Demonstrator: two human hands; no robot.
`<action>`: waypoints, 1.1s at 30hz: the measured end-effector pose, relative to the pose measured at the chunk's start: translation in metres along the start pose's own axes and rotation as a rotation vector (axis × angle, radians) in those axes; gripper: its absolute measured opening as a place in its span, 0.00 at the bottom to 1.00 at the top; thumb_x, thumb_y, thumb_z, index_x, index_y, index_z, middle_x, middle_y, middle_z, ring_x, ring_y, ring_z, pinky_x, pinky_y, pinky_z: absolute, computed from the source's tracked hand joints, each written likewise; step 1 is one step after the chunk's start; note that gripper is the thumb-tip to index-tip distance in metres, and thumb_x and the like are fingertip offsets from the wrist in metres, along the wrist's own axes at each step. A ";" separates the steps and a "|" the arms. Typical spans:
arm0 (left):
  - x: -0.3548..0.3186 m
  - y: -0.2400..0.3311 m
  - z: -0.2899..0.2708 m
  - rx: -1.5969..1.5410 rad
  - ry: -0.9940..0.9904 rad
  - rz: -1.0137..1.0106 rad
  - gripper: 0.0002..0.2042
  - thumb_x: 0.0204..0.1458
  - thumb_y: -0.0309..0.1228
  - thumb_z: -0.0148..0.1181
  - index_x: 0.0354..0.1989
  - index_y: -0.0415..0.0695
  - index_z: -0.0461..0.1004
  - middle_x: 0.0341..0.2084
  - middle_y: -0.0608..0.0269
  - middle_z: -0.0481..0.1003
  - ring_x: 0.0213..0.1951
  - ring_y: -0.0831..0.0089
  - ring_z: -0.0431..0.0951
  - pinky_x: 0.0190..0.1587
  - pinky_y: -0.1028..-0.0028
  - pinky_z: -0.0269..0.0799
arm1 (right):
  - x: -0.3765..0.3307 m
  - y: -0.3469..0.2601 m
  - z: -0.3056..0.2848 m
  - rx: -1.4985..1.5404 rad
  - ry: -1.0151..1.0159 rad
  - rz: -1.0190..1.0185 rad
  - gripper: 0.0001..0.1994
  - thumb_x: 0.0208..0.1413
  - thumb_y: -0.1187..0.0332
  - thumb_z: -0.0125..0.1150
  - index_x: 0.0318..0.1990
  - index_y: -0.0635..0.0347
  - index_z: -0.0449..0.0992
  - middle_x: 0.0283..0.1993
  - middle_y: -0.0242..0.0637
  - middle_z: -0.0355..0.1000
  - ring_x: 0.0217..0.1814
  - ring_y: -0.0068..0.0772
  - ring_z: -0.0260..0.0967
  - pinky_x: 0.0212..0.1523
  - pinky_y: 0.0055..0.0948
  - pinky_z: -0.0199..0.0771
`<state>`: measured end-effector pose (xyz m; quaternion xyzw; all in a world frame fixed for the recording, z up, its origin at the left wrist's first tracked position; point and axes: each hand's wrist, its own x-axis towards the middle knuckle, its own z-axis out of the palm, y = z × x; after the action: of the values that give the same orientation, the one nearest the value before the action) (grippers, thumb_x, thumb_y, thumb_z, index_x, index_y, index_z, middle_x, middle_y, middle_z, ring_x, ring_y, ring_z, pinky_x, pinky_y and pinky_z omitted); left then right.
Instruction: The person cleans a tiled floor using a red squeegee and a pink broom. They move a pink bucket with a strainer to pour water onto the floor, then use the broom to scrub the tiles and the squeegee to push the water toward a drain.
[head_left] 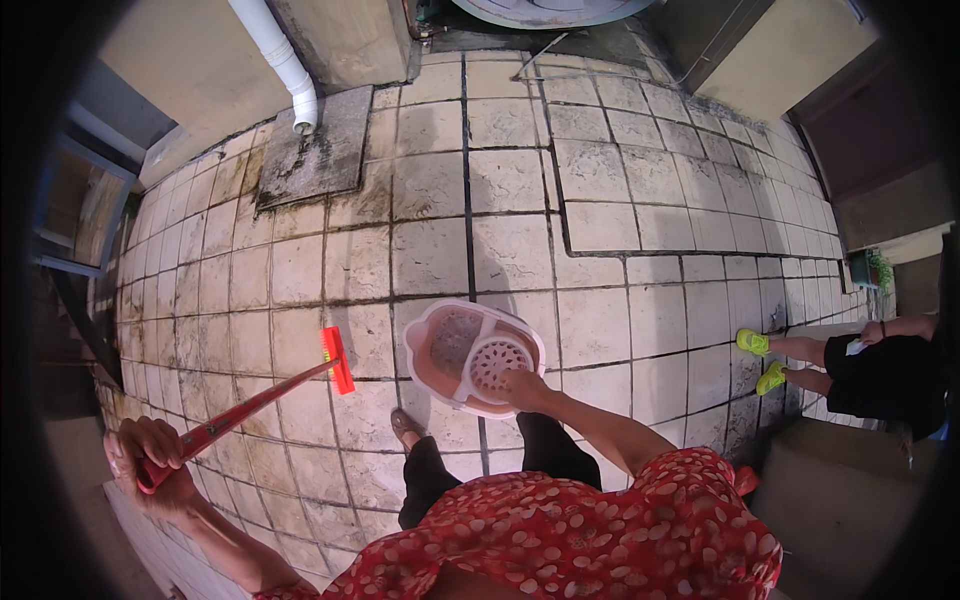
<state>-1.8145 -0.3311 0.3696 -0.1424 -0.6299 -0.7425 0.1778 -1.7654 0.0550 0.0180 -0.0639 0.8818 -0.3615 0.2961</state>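
My left hand (150, 462), at the far left, is closed round the end of the red pole of a long-handled floor brush (250, 405). Its short red crosswise head, with a yellow-green strip, rests on the tiles left of a pink mop bucket (418, 352). At the bucket's near right side my right hand (520, 388) grips the rim by the white wringer basket (495, 360); its fingertips are partly hidden. Cloudy greyish water (455, 338) shows in the open left part of the bucket. The bucket stands upright in front of my feet.
Pale stained floor tiles (600, 310) with dark joints surround me. A white drainpipe (285, 65) ends over a grey slab (320, 165) at the back left. On the right stands another person (875, 365) in yellow shoes and dark shorts, near a potted plant (878, 268).
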 end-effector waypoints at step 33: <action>-0.168 -0.169 0.254 0.031 0.538 -1.199 0.07 0.50 0.29 0.52 0.25 0.38 0.68 0.13 0.62 0.67 0.13 0.74 0.67 0.15 0.76 0.66 | 0.073 0.139 -0.296 1.394 0.007 0.048 0.18 0.37 0.75 0.52 0.40 0.67 0.62 0.21 0.34 0.61 0.18 0.25 0.59 0.23 0.29 0.69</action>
<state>-1.7417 -0.0426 0.1893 0.4266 -0.5441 -0.7135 -0.1135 -1.9795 0.3105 0.0559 0.1618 0.4460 -0.8368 0.2733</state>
